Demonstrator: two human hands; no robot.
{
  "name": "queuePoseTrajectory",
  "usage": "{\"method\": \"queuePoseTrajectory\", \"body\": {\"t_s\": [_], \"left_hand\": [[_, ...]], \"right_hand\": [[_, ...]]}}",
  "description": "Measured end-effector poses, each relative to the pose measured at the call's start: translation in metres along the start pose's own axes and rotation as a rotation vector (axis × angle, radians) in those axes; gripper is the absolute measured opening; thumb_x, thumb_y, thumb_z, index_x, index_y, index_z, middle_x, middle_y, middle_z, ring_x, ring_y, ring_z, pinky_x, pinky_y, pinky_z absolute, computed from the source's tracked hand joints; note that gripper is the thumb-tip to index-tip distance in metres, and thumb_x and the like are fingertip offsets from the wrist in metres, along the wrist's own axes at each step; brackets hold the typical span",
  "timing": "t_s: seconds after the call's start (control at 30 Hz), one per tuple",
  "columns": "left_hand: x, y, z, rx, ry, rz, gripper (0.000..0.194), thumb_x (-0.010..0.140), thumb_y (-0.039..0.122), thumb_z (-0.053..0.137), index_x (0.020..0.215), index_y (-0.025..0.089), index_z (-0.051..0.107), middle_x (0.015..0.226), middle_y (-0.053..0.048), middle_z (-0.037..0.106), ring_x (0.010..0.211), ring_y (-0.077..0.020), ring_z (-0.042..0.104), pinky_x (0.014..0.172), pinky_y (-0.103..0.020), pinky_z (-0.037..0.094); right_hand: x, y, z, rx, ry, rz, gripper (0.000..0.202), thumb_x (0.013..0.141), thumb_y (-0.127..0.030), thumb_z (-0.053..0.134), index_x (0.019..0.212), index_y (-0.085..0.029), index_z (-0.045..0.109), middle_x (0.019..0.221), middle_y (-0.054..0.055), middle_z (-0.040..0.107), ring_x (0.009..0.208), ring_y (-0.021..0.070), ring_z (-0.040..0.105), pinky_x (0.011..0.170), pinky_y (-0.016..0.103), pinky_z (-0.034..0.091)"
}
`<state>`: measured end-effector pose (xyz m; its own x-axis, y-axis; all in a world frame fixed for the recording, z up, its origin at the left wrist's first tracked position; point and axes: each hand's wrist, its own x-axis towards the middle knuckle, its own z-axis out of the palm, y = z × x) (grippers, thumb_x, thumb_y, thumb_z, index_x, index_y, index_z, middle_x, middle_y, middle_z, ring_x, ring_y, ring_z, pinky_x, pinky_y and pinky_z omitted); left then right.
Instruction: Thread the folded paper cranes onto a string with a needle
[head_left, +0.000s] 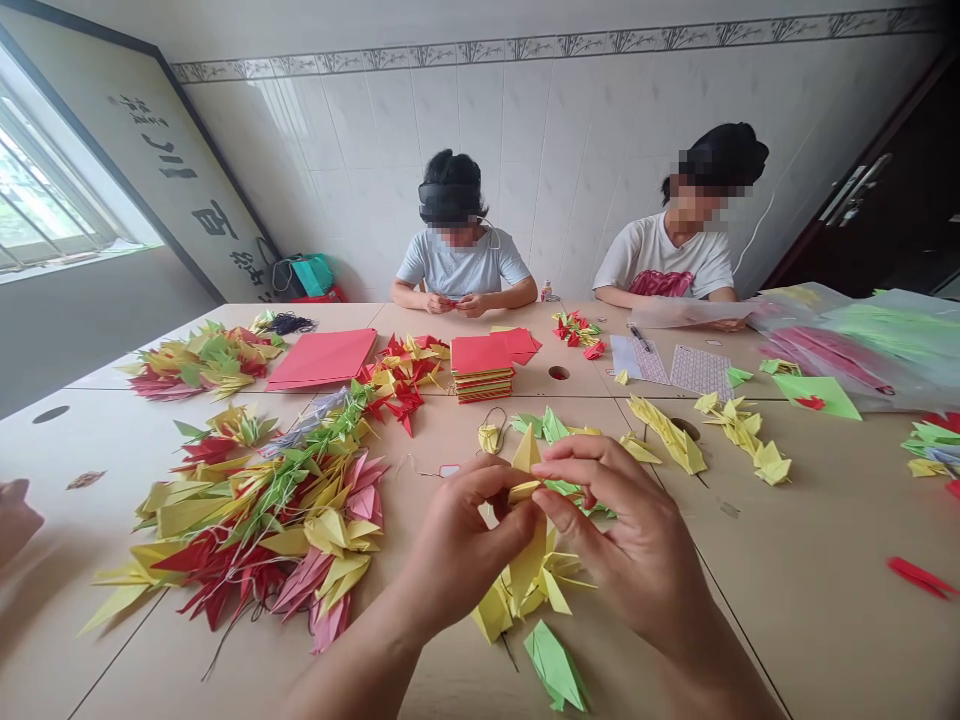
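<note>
Between my two hands is a yellow folded paper crane [527, 452], held above the table. My left hand [480, 530] pinches it with thumb and forefinger. From the other side, the fingertips of my right hand [619, 530] close on it too. Just under my hands lie several yellow paper cranes [525, 585], partly hidden by my fingers, with a dark thread end below. A green folded paper piece [555, 665] lies nearest me. More green cranes [555, 425] show behind my fingers.
A large heap of strung paper cranes [262, 520] spreads at left. Red paper sheets [324, 358] and a stack of coloured squares [481, 368] lie farther back. Yellow crane rows [667, 432] lie at right. Two people [461, 255] sit opposite; another person's hand [16, 525] shows at far left.
</note>
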<state>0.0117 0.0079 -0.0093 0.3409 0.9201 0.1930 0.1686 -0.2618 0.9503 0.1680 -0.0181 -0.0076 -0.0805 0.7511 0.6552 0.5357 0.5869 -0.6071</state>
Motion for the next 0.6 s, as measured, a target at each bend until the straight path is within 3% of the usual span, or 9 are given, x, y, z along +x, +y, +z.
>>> {"method": "queuePoseTrajectory", "body": {"t_s": [0.13, 0.33, 0.47, 0.6], "left_hand": [[0.001, -0.004, 0.001, 0.007, -0.056, -0.018, 0.011, 0.081, 0.022, 0.061, 0.073, 0.016, 0.063, 0.069, 0.001, 0.049, 0.067, -0.0118, 0.044, 0.062, -0.024, 0.037], [0.006, -0.012, -0.009, -0.162, -0.184, -0.135, 0.023, 0.082, 0.035, 0.06, 0.072, 0.016, 0.052, 0.069, 0.002, 0.047, 0.064, -0.0109, 0.043, 0.057, -0.024, 0.034], [0.005, -0.012, -0.014, -0.05, -0.193, -0.126, 0.022, 0.082, 0.034, 0.06, 0.072, 0.016, 0.052, 0.068, 0.002, 0.047, 0.063, -0.0109, 0.043, 0.056, -0.024, 0.032], [0.004, -0.007, -0.014, 0.157, -0.194, -0.088, 0.016, 0.081, 0.024, 0.057, 0.068, 0.017, 0.053, 0.069, 0.003, 0.044, 0.063, -0.0103, 0.039, 0.057, -0.024, 0.031]], "right_hand": [[0.003, 0.001, 0.001, 0.023, -0.037, 0.007, 0.008, 0.09, -0.016, 0.058, 0.088, -0.023, 0.061, 0.09, -0.001, 0.065, 0.09, 0.0121, 0.061, 0.081, 0.023, 0.047], [0.003, 0.002, 0.003, 0.148, -0.055, 0.188, 0.011, 0.094, -0.022, 0.053, 0.086, -0.023, 0.061, 0.084, -0.003, 0.069, 0.081, 0.0097, 0.064, 0.074, 0.02, 0.048], [0.002, 0.003, 0.01, 0.203, -0.037, 0.227, 0.013, 0.094, -0.024, 0.054, 0.082, -0.022, 0.061, 0.079, -0.004, 0.069, 0.076, 0.0092, 0.065, 0.069, 0.018, 0.049], [-0.001, 0.005, 0.01, 0.217, 0.035, 0.213, 0.012, 0.094, -0.023, 0.054, 0.082, -0.023, 0.058, 0.076, -0.004, 0.066, 0.071, 0.0082, 0.061, 0.066, 0.017, 0.049]]}}
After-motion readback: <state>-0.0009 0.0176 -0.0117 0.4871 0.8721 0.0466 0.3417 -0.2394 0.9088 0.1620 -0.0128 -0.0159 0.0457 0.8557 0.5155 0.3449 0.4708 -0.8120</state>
